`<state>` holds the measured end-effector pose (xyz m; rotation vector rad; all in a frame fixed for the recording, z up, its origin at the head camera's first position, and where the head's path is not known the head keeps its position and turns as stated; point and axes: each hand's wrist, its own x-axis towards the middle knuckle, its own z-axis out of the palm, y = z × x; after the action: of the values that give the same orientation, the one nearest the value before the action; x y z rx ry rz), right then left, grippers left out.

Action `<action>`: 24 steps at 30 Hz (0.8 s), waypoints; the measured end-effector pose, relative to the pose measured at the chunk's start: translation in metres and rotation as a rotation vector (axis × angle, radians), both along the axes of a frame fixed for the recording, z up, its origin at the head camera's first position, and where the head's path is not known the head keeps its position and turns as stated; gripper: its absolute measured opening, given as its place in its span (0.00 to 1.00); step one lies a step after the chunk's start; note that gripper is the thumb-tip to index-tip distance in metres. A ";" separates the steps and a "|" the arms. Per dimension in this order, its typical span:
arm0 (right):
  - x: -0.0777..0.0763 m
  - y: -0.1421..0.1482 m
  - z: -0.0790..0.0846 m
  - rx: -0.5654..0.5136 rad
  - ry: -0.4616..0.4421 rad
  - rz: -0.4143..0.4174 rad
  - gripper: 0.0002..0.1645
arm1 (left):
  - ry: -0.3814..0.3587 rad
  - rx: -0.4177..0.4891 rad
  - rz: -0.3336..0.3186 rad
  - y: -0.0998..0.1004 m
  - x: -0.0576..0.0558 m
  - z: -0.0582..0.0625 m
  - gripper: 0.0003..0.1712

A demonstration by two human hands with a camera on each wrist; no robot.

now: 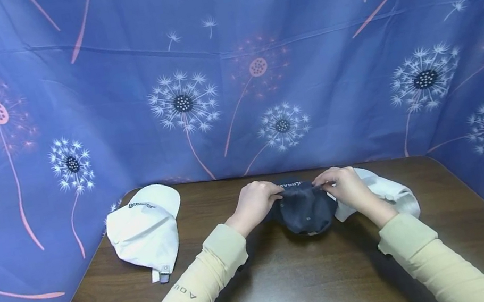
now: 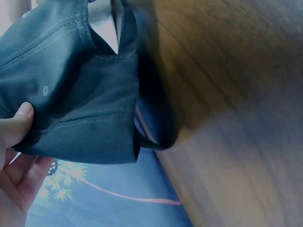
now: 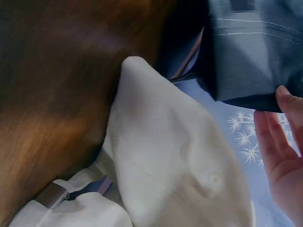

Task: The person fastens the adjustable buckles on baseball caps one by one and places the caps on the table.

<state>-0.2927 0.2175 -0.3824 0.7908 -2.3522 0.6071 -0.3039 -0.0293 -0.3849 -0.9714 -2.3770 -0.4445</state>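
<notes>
Both hands pinch a dark navy baseball cap [image 1: 308, 209] between them over the back of the table. My left hand [image 1: 256, 199] grips its left side; in the left wrist view the thumb lies on the cap's fabric [image 2: 90, 94], fingers behind. My right hand [image 1: 346, 188] pinches the cap's right side, thumb in front and fingers underneath in the right wrist view. Pale lettering shows along the cap's far edge. Behind my right forearm sits a cream cap [image 1: 400, 193], partly hidden by that arm, its strap and metal buckle [image 3: 53, 195] visible in the right wrist view.
A white cap [image 1: 144, 230] with dark lettering lies at the table's left back, brim pointing away and strap toward the front. The brown wooden table [image 1: 285, 284] meets a blue dandelion-print cloth [image 1: 218, 69] behind and at both sides.
</notes>
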 end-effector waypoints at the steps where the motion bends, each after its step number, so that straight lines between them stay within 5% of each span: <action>1: 0.000 0.001 -0.001 0.006 -0.008 -0.008 0.13 | -0.007 -0.004 0.005 0.001 0.000 -0.002 0.08; 13: -0.004 0.005 -0.014 0.013 -0.032 -0.082 0.14 | -0.160 -0.038 0.038 0.015 -0.006 -0.015 0.11; 24: -0.007 0.004 -0.022 0.095 -0.117 -0.150 0.13 | -0.205 -0.063 0.012 0.017 -0.010 -0.026 0.09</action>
<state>-0.2992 0.2212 -0.4041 0.6271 -2.5357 0.4932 -0.3143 -0.0121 -0.4110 -0.9800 -2.5934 -0.4877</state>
